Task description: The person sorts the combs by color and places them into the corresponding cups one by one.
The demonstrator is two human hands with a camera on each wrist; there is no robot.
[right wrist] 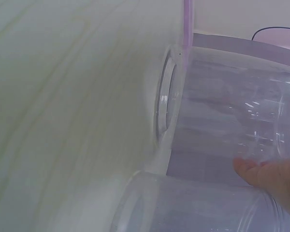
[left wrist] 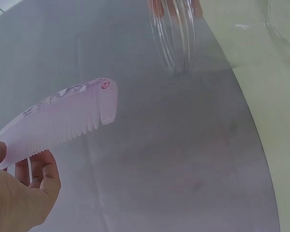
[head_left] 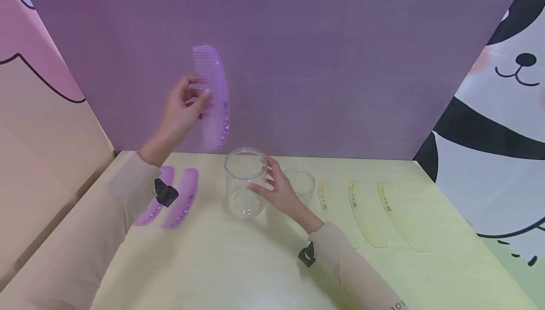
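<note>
My left hand [head_left: 180, 106] pinches a purple comb [head_left: 219, 97] by its toothed side, thumb in front and fingers behind. The comb is upright, well above the table, just left of a clear plastic jar [head_left: 238, 184]. In the left wrist view, the comb [left wrist: 63, 106] shows its printed spine and teeth. Around the right side of that open-topped jar, my right hand [head_left: 281, 191] keeps its thumb and fingers. The right wrist view shows the jar [right wrist: 222, 106] standing on the table, with my thumb against its wall.
A second clear jar [head_left: 304, 182] stands right of the first, partly behind my right hand. Two purple combs [head_left: 184, 201] lie at the left, one partly under my left sleeve. Three yellow translucent combs [head_left: 364, 220] lie at the right. A purple panel [head_left: 323, 64] rises behind the table.
</note>
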